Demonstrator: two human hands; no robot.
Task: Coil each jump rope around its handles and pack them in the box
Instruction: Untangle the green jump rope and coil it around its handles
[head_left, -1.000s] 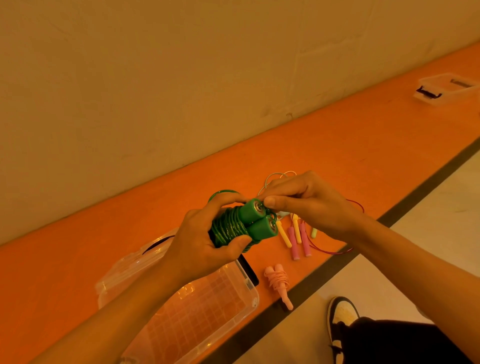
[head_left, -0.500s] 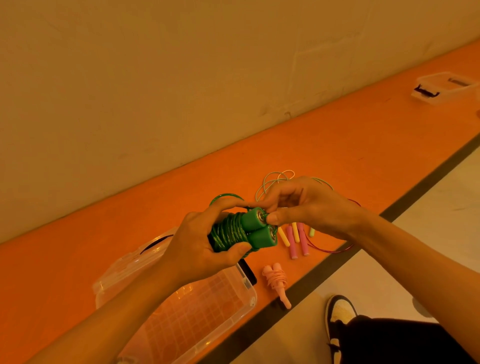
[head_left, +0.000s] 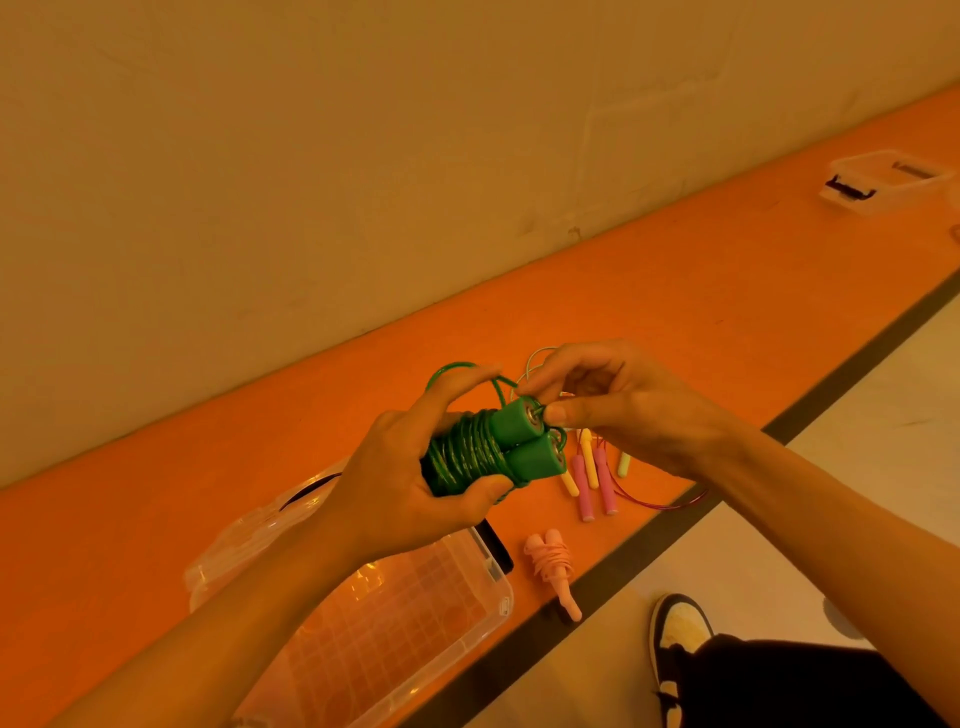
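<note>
left hand (head_left: 395, 493) grips a green plastic jump rope (head_left: 480, 454) coiled round its handles, right hand (head_left: 623, 415) pinching its loose cord, above an open clear plastic box (head_left: 415, 644), a coiled pink rope (head_left: 550, 566) beside it

Glossy green rope (head_left: 462, 457) (matt handles (head_left: 519, 426)), clear plastic box (head_left: 395, 634).

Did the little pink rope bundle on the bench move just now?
No. The pink rope bundle lies where it did, just right of the clear box and its near corner.
</note>
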